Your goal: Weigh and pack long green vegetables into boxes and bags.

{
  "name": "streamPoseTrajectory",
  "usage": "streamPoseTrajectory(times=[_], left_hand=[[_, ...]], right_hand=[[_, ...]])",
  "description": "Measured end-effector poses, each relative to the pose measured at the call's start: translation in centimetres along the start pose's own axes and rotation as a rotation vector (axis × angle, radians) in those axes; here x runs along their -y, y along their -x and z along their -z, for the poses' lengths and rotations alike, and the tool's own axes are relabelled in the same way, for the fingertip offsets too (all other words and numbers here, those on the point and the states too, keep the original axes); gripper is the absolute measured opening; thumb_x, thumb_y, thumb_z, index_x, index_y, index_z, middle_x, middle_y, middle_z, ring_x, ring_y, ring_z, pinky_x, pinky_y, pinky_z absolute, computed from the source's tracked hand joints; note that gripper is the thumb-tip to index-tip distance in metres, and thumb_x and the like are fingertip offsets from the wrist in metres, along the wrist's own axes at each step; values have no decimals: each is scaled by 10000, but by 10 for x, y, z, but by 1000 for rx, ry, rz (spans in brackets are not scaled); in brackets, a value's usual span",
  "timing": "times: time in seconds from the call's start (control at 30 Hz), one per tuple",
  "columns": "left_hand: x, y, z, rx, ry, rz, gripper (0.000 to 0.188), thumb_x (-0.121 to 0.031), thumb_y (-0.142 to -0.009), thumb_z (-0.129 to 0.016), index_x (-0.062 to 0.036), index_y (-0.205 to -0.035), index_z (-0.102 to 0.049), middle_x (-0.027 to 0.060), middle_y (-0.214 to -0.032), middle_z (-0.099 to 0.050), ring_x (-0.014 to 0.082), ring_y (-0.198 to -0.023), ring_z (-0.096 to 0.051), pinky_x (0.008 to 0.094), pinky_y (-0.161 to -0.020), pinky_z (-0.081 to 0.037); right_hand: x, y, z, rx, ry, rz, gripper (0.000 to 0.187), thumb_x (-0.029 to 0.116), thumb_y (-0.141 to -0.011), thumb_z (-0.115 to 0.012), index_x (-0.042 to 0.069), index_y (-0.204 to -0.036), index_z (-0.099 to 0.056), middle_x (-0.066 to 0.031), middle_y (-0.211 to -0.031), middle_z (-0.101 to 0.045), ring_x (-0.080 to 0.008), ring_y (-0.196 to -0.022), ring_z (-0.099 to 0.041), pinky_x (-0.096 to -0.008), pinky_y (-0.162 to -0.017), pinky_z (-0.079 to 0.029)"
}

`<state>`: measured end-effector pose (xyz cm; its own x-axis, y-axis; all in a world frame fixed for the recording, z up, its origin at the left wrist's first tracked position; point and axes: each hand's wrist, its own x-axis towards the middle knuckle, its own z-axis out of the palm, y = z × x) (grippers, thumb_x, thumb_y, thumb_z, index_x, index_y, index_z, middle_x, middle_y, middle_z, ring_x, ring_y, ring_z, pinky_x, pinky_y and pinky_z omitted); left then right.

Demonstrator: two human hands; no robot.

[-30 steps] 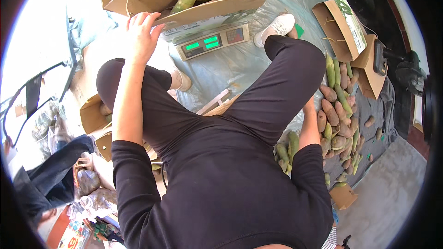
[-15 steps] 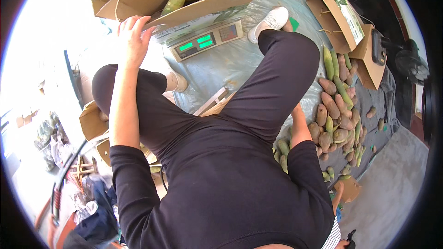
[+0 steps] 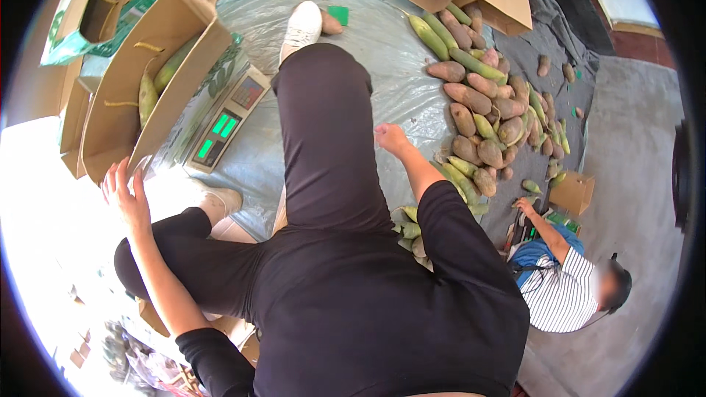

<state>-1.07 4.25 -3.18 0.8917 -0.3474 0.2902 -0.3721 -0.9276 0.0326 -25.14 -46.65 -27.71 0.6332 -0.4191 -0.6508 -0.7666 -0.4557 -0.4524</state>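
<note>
My left hand (image 3: 126, 195) is at the near end of an open cardboard box (image 3: 193, 22), its fingers apart and the fingertips by the box's edge. Inside that box lie long green radish-like vegetables (image 3: 148, 99). The box rests on a digital scale (image 3: 228, 119) with lit green displays. Just right of my raised right knee, my right hand (image 3: 392, 138) hangs with curled fingers, and nothing shows in it. It is left of a heap of plump reddish-brown roots (image 3: 467, 97), which has long green vegetables (image 3: 429, 35) mixed in.
Another cardboard box (image 3: 114, 7) stands at the far left, and open boxes (image 3: 494, 0) stand beyond the heap. Clear plastic sheeting (image 3: 250, 0) covers the floor around the scale. At right, a co-worker in a striped shirt (image 3: 562, 298) reaches toward the heap's near end.
My view has swung to the right, bringing the heap and the co-worker further in. My right hand has come out from behind my leg; my left hand stays by the box.
</note>
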Motion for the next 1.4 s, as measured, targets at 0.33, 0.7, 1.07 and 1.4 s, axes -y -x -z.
streamPoseTrajectory(times=[0.33,0.7,1.07,1.4], left_hand=[[3,-3,-13,93,14,-15,327,-197,-794,-613,-74,-1090,-546,104,-1043,-585,282,-997,-518,413,-895,-340],[8,-6,-20,34,-54,-96,336,-222,-779,-652,-46,-1051,-564,123,-953,-625,307,-888,-579,403,-784,-427],[8,-3,-20,65,-25,-103,376,-244,-787,-650,-37,-1084,-547,142,-983,-617,321,-913,-568,408,-807,-419],[20,3,-22,90,-31,-71,391,-215,-793,-638,-34,-1120,-523,146,-1029,-598,325,-956,-544,412,-846,-395]], right_hand=[[-42,-22,8,-78,-41,66,298,177,-746,-630,9,-991,-623,-130,-719,-646,-198,-608,-615,-331,-602,-488],[-138,34,66,-102,-108,-258,343,276,-714,-641,44,-968,-641,-174,-963,-634,-303,-914,-602,-369,-808,-465],[-165,129,23,94,355,-217,303,204,-708,-659,58,-972,-626,-141,-898,-647,-267,-866,-616,-348,-798,-465],[-144,133,42,-206,516,-408,332,157,-770,-549,136,-1101,-537,-89,-1148,-520,-287,-1116,-471,-417,-879,-448]])
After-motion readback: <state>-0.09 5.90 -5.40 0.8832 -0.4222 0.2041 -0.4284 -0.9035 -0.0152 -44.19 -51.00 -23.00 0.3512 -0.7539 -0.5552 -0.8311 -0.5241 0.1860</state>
